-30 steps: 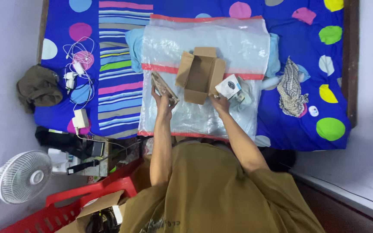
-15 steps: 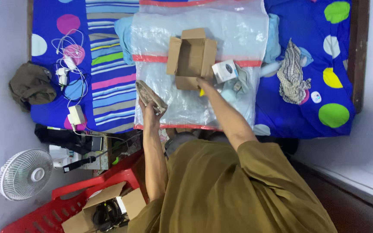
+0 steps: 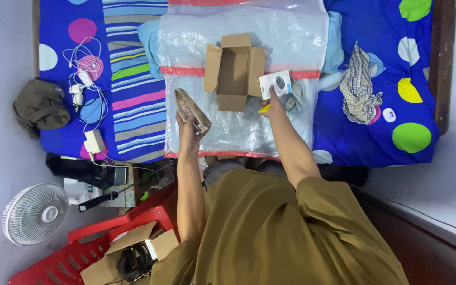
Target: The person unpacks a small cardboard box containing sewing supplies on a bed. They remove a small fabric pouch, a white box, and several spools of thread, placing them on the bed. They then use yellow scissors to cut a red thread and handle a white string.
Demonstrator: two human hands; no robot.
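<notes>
We pinch the small white box [image 3: 275,84] tight in our right hand [image 3: 271,105], our left hand [image 3: 187,122] fingers wrapped round the tan pouch [image 3: 191,110], and should lower it straight into the open cardboard box [image 3: 234,71].

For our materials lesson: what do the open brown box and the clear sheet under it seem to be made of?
Open brown box: likely corrugated cardboard, matte; stiff folded flaps with creased edges.
Clear sheet: probably thin plastic film, glossy; it wrinkles, glints, and shows pale fabric through.

The box [image 3: 234,71] is brown; the packet [image 3: 276,83] white. The bed [image 3: 420,68] is blue with coloured dots, the basket [image 3: 80,248] red.
</notes>
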